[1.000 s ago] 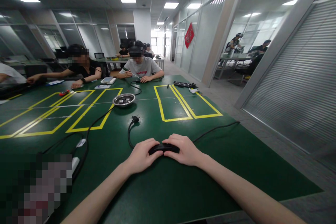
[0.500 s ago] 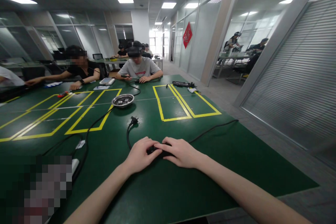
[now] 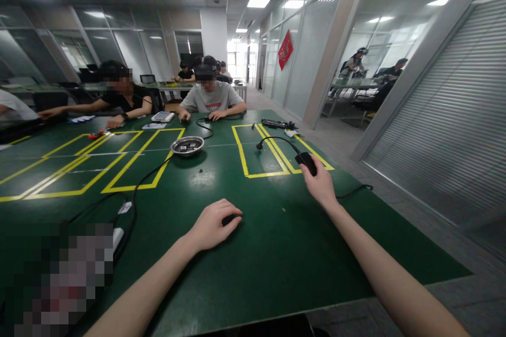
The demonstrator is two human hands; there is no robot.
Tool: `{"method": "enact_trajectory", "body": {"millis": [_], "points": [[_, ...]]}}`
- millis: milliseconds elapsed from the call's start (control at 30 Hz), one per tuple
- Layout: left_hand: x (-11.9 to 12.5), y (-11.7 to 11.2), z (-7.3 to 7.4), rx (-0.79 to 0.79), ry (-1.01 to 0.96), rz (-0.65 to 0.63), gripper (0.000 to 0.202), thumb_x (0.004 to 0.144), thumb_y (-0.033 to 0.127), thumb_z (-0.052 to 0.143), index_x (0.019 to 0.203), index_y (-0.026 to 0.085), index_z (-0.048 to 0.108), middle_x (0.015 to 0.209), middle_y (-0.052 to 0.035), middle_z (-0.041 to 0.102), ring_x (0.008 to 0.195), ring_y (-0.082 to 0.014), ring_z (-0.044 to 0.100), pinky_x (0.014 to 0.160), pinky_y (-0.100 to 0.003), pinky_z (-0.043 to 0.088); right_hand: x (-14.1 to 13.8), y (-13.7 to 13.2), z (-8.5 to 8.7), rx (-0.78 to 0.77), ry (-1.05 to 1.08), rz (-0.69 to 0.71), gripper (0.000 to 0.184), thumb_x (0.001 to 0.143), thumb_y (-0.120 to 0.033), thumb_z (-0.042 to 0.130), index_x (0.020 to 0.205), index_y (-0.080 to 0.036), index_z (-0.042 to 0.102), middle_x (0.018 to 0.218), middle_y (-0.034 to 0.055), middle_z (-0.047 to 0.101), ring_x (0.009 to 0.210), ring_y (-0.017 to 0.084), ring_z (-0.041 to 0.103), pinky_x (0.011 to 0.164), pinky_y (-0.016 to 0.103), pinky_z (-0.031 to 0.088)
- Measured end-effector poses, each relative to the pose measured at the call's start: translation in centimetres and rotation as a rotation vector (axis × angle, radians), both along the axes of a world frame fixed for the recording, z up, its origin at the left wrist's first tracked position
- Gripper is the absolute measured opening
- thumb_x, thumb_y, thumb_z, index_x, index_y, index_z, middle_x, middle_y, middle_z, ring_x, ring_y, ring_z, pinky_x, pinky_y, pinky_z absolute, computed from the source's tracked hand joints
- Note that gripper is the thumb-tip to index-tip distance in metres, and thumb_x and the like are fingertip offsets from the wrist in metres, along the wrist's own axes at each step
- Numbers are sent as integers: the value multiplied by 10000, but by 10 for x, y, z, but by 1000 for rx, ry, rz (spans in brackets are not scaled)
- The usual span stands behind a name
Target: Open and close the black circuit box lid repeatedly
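Note:
My right hand (image 3: 321,181) is closed around a black power adapter (image 3: 305,162) over the right yellow-taped area. A short cord (image 3: 282,139) curves from its far end to a black plug (image 3: 259,146). Another black cable (image 3: 353,190) runs rightward from behind my right hand to the table edge. My left hand (image 3: 216,225) rests on the green table (image 3: 269,253), fingers curled and thumb beneath. Something small and dark (image 3: 228,219) shows between thumb and fingers; I cannot make out what it is.
A metal bowl (image 3: 187,146) with metal pieces stands ahead on the left. Yellow tape (image 3: 241,152) marks rectangles. A folded black tripod-like object (image 3: 276,124) lies at the far right. A person in grey (image 3: 213,100) sits opposite; a black cable (image 3: 152,171) crosses on the left.
My hands were together at the adapter. My right hand has carried the adapter and its plug forward and right, while my left hand has stayed nearly in place.

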State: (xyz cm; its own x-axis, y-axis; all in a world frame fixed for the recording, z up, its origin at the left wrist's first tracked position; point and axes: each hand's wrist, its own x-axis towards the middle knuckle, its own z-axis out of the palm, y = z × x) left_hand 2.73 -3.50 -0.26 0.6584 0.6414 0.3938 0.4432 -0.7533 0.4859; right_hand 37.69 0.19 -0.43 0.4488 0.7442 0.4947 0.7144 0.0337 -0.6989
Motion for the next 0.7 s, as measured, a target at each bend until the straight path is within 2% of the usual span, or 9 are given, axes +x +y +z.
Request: {"method": "enact_trajectory", "body": {"millis": [133,233,300,500,633,700], "points": [[1,-2,1,-6,11,-11,170,966,266,593,990,207,750,970,-49,763,922,-193,695,855,-330,559,16,0,-1,-219,-58,-109,537,919,-437,509,1383,-182,601,1243,153,712,1117,334,673,950,444,532],[2,-2,3,-13,21,-8,177,965,259,585,988,209,754,965,-51,764,922,-195,694,848,-325,559,25,2,-7,-398,-147,-165,546,923,-456,527,1407,-211,592,1235,158,712,1084,355,685,918,462,540],[2,-2,4,-19,25,-7,182,964,261,583,989,210,755,964,-53,764,920,-196,693,847,-325,558,32,4,-13,-461,-189,-204,561,928,-475,530,1429,-228,576,1247,159,705,1061,356,692,903,470,543],[0,-2,4,-41,34,9,186,967,275,577,986,216,752,974,-50,759,922,-194,688,848,-325,554,43,12,-24,-456,-273,-301,595,954,-507,497,1492,-254,502,1316,156,655,1069,338,683,901,471,537],[0,-1,4,-47,46,2,195,971,284,572,995,214,752,984,-54,757,925,-193,683,850,-321,553,42,16,-19,-482,-286,-290,553,960,-478,477,1437,-210,555,1340,169,624,1082,335,671,908,452,537],[0,-2,4,-44,44,2,200,972,287,567,993,213,752,982,-55,757,926,-193,680,846,-317,554,44,16,-18,-479,-283,-262,560,921,-453,525,1413,-190,578,1352,169,607,1078,331,672,912,438,540]]}}
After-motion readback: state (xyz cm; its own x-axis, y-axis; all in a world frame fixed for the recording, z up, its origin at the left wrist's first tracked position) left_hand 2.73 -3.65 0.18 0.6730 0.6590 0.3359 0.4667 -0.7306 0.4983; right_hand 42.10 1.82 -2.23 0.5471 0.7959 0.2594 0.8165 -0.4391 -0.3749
